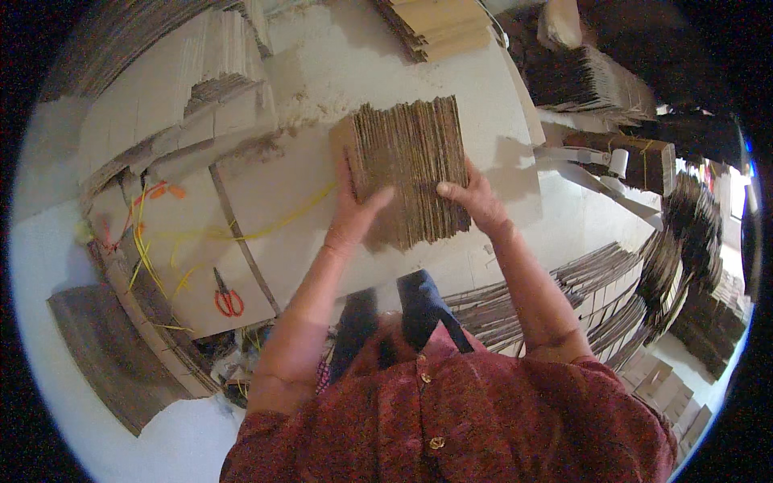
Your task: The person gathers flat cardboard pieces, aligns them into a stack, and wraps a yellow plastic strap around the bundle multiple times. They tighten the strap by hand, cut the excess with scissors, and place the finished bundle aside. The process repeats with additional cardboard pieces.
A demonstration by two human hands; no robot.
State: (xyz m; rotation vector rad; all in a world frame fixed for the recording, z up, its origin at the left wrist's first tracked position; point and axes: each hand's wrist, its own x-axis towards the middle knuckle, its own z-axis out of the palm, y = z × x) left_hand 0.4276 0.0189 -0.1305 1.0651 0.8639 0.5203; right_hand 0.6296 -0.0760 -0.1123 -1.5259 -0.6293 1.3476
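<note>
A thick stack of brown cardboard sheets (411, 165) stands on edge over the pale worktable, its many cut edges facing up. My left hand (358, 209) presses against the stack's left side, thumb over the near edges. On the right side my right hand (475, 197) grips it, the thumb lying across the edges. Most of the fingers of both hands are hidden behind the cardboard. Between my two palms the stack is squeezed together.
Red-handled scissors (229, 298) lie at the left beside yellow straps (145, 249). More cardboard stacks stand at the back left (185, 80), back centre (443, 28) and right (596, 84). A roll of white tape (617, 163) sits at the right.
</note>
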